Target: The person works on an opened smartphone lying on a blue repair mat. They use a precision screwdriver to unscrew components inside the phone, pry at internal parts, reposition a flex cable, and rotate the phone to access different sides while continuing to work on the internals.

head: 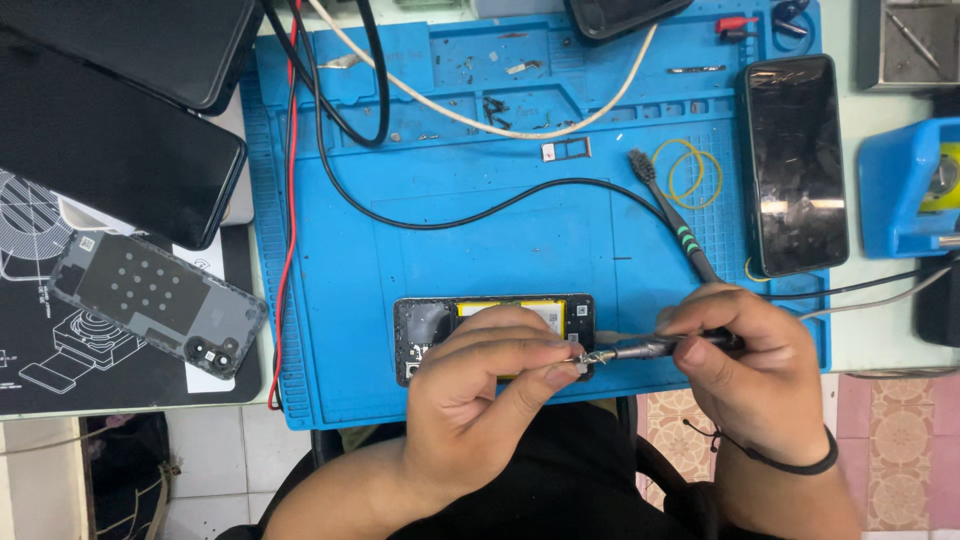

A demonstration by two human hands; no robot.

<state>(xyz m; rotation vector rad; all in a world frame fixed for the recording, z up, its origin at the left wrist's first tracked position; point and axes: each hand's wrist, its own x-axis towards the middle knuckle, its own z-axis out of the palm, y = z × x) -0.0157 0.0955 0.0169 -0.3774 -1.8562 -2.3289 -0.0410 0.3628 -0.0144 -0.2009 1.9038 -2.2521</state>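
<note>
A blue work mat (400,240) covers the middle of the counter (850,330) and carries most of the items. Left of the mat lie two dark slabs, one partly over the other, and below them a grey phone back cover (150,300) resting on a black printed mat. On the right part of the blue mat an intact phone (797,165) lies screen up, its glass reflecting light. A black cable (470,215) runs across the mat; a red cable (290,240) runs down its left edge. A brush (672,215) lies diagonally, with two yellow rubber bands (690,172) just beside its bristle end.

At the near edge of the mat lies the opened phone (440,318), back removed, with a yellow-edged battery showing (its lower half is hidden by the left hand).

The left hand (490,385) rests over the opened phone, thumb and forefinger pinched together on a small metal part (583,355) at the phone's right end. The right hand (745,365) is closed around a slim metal tool (640,349), whose tip meets that small part. A black band circles the right wrist.
</note>
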